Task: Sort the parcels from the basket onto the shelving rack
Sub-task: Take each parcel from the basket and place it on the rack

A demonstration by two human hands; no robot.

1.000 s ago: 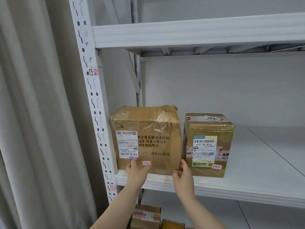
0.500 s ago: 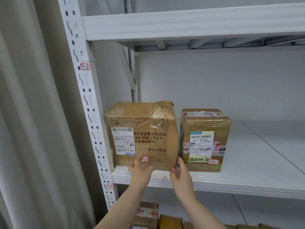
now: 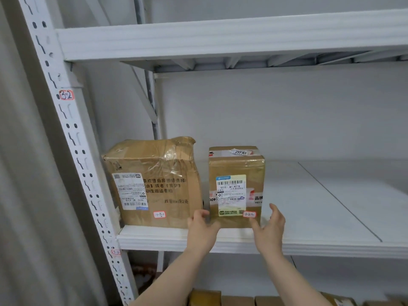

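Observation:
Two taped brown parcels stand on the white rack shelf [image 3: 331, 246]. The large parcel [image 3: 154, 184], at the left against the post, carries a red-edged tag. To its right, with a small gap between them, stands the small parcel [image 3: 236, 188] with a white and yellow label. My left hand [image 3: 202, 228] is at the small parcel's lower left corner, fingers reaching into the gap. At its lower right corner is my right hand [image 3: 270, 228], with the thumb by the front edge and the fingers spread beside the right face. Neither hand plainly grips it.
The rack's perforated upright [image 3: 72, 138], marked 3-2, runs down the left with a grey curtain [image 3: 26, 195] beside it. Another shelf board [image 3: 220, 40] lies overhead. The shelf surface stretches bare to the right of the small parcel. More brown parcels [image 3: 205, 297] sit on the level below.
Both hands have left the large parcel's lower front edge and moved right, now flanking the small parcel. The gap between the two parcels looks wider.

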